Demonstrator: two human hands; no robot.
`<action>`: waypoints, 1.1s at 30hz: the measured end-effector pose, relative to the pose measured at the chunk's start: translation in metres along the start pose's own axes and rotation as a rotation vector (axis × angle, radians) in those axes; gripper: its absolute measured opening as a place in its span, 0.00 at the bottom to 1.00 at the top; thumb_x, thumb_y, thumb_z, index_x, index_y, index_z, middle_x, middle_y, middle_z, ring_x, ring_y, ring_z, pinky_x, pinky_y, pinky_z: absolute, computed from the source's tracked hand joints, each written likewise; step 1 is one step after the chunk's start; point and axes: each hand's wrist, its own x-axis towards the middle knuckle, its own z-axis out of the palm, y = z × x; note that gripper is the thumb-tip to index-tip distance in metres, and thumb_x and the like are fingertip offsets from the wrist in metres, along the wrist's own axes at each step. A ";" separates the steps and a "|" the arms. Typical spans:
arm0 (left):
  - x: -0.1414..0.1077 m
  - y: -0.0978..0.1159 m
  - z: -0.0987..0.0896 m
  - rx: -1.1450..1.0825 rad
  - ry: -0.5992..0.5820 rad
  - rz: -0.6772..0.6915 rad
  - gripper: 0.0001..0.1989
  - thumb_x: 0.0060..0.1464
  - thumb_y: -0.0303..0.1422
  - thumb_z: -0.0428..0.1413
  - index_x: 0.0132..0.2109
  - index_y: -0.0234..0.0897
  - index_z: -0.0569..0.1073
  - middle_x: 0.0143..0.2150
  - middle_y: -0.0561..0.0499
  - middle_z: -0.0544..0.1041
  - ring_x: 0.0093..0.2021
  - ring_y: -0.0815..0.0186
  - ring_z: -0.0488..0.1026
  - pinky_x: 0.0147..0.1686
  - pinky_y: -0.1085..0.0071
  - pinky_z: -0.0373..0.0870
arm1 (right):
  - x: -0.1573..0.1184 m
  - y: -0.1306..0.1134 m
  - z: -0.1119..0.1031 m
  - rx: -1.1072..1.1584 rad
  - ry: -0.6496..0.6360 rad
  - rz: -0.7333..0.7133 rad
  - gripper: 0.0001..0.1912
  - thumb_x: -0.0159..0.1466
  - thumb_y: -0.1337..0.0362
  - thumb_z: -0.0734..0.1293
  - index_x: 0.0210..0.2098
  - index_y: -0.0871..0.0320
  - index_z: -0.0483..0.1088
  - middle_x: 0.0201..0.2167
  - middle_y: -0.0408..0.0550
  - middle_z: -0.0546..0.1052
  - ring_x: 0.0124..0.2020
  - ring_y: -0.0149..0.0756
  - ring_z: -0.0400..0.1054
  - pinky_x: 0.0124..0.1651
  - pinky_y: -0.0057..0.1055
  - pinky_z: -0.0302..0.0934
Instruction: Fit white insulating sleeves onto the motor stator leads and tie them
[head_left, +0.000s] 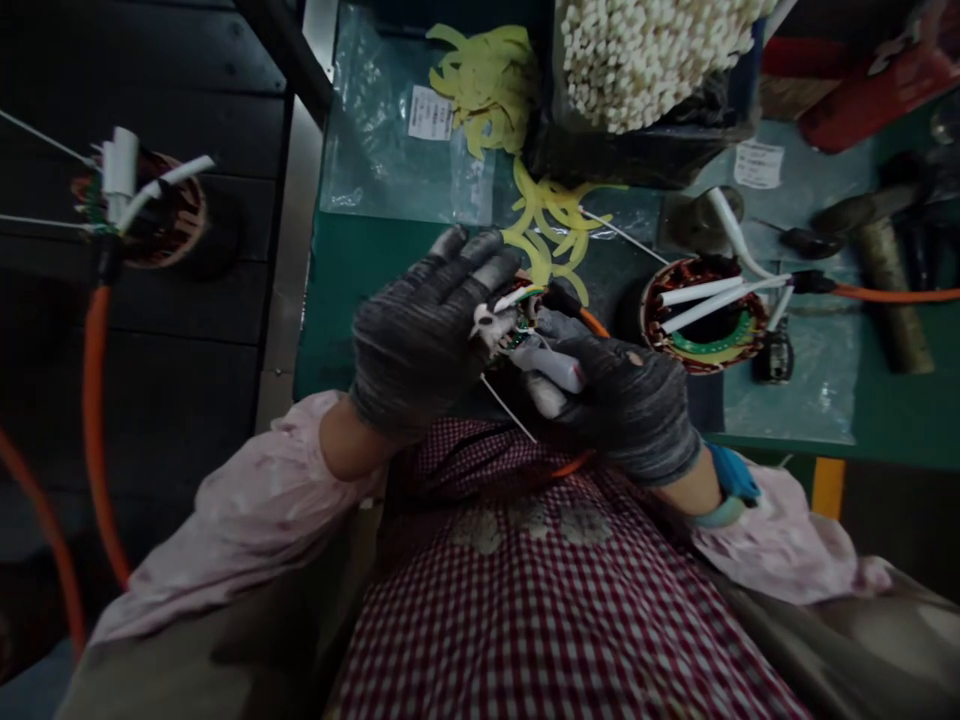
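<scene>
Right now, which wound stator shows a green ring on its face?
The stator on the green bench; the other stator, on the dark surface, shows no such ring.

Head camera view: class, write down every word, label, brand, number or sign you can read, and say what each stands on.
White paper label on the clear plastic bag: too blurred to read.
Second white paper label on the clear plastic sheet: too blurred to read.
No other text shows.

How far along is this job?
Seemingly done: a copper-wound stator with orange cable on the dark surface. In hand: a wired green board between the gloved left hand and right hand. Left: loose yellow strips and heaped white pieces.
</scene>
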 end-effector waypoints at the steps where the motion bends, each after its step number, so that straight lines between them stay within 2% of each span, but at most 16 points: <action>1: 0.008 0.005 -0.002 0.017 -0.042 -0.021 0.24 0.78 0.43 0.55 0.74 0.43 0.78 0.78 0.47 0.76 0.82 0.46 0.68 0.82 0.46 0.68 | 0.003 -0.002 -0.002 -0.038 0.005 0.006 0.20 0.75 0.44 0.73 0.57 0.46 0.88 0.49 0.51 0.90 0.43 0.50 0.86 0.40 0.40 0.77; 4: 0.029 0.019 -0.008 0.063 -0.177 -0.084 0.25 0.80 0.42 0.49 0.73 0.41 0.78 0.78 0.47 0.76 0.83 0.45 0.66 0.84 0.42 0.62 | 0.006 -0.005 -0.007 -0.128 -0.001 0.041 0.21 0.75 0.44 0.72 0.58 0.47 0.87 0.44 0.48 0.90 0.39 0.46 0.85 0.39 0.36 0.75; 6: 0.041 0.026 -0.011 0.097 -0.252 -0.073 0.26 0.80 0.39 0.45 0.73 0.38 0.77 0.78 0.45 0.76 0.82 0.43 0.67 0.83 0.37 0.60 | 0.006 -0.005 -0.010 -0.194 0.029 0.031 0.20 0.75 0.45 0.72 0.56 0.48 0.88 0.41 0.47 0.90 0.36 0.44 0.84 0.36 0.34 0.72; 8: 0.054 0.030 -0.012 0.177 -0.297 -0.059 0.26 0.78 0.38 0.46 0.72 0.36 0.78 0.76 0.44 0.78 0.77 0.42 0.73 0.79 0.38 0.66 | 0.007 -0.002 -0.012 -0.264 0.067 0.013 0.20 0.76 0.46 0.71 0.55 0.49 0.88 0.40 0.47 0.90 0.35 0.44 0.84 0.34 0.34 0.70; 10: 0.069 0.033 -0.012 0.280 -0.328 -0.078 0.26 0.76 0.40 0.48 0.69 0.37 0.80 0.69 0.42 0.84 0.68 0.42 0.81 0.72 0.42 0.75 | 0.009 0.002 -0.013 -0.304 0.106 0.023 0.20 0.77 0.47 0.70 0.54 0.52 0.88 0.40 0.50 0.90 0.38 0.46 0.85 0.36 0.35 0.71; 12: 0.083 0.038 -0.013 0.356 -0.363 -0.104 0.26 0.74 0.42 0.50 0.66 0.36 0.82 0.62 0.39 0.86 0.61 0.39 0.83 0.67 0.42 0.77 | 0.012 0.005 -0.012 -0.312 0.123 0.054 0.21 0.77 0.46 0.70 0.54 0.54 0.88 0.42 0.52 0.90 0.40 0.47 0.85 0.39 0.36 0.73; 15: 0.102 0.052 -0.014 0.446 -0.473 -0.167 0.26 0.73 0.39 0.50 0.64 0.30 0.82 0.63 0.31 0.84 0.65 0.31 0.79 0.67 0.36 0.75 | 0.017 0.007 -0.010 -0.279 0.098 0.108 0.23 0.77 0.44 0.70 0.56 0.54 0.86 0.42 0.54 0.89 0.42 0.48 0.85 0.43 0.38 0.75; 19: 0.115 0.070 -0.016 0.533 -0.590 -0.227 0.25 0.76 0.36 0.50 0.68 0.27 0.79 0.69 0.29 0.79 0.71 0.29 0.75 0.70 0.38 0.71 | 0.019 0.007 -0.004 -0.207 0.045 0.157 0.23 0.77 0.44 0.70 0.57 0.54 0.85 0.46 0.56 0.89 0.47 0.53 0.86 0.47 0.41 0.77; 24: 0.113 0.071 -0.018 0.505 -0.600 -0.289 0.24 0.77 0.38 0.51 0.69 0.31 0.79 0.67 0.33 0.81 0.72 0.29 0.76 0.72 0.38 0.72 | 0.008 0.010 -0.010 -0.090 0.108 0.141 0.20 0.76 0.47 0.72 0.56 0.53 0.86 0.48 0.53 0.90 0.47 0.52 0.88 0.48 0.43 0.80; 26: 0.105 0.065 -0.016 0.476 -0.568 -0.298 0.23 0.78 0.37 0.50 0.69 0.34 0.79 0.66 0.36 0.82 0.69 0.33 0.78 0.70 0.40 0.74 | 0.000 0.013 -0.024 0.013 0.157 0.154 0.18 0.77 0.49 0.72 0.56 0.52 0.86 0.50 0.51 0.91 0.48 0.50 0.88 0.49 0.43 0.82; 28: 0.092 0.058 -0.012 0.438 -0.499 -0.251 0.22 0.78 0.36 0.49 0.69 0.36 0.79 0.67 0.38 0.82 0.68 0.37 0.79 0.69 0.44 0.76 | -0.005 0.020 -0.044 0.104 0.251 0.235 0.16 0.78 0.51 0.72 0.56 0.51 0.87 0.50 0.49 0.91 0.48 0.49 0.88 0.50 0.45 0.83; 31: 0.071 0.047 -0.002 0.410 -0.357 -0.132 0.25 0.76 0.40 0.53 0.72 0.37 0.74 0.75 0.38 0.77 0.77 0.37 0.71 0.74 0.44 0.72 | 0.003 0.047 -0.074 0.135 0.401 0.334 0.15 0.78 0.53 0.74 0.58 0.51 0.87 0.52 0.50 0.91 0.51 0.49 0.88 0.58 0.49 0.83; 33: 0.062 0.040 0.005 0.438 -0.291 -0.107 0.29 0.72 0.43 0.58 0.74 0.37 0.71 0.78 0.36 0.73 0.81 0.35 0.65 0.77 0.41 0.69 | 0.022 0.080 -0.089 0.132 0.434 0.295 0.17 0.78 0.56 0.74 0.61 0.54 0.85 0.58 0.52 0.89 0.59 0.47 0.85 0.66 0.50 0.79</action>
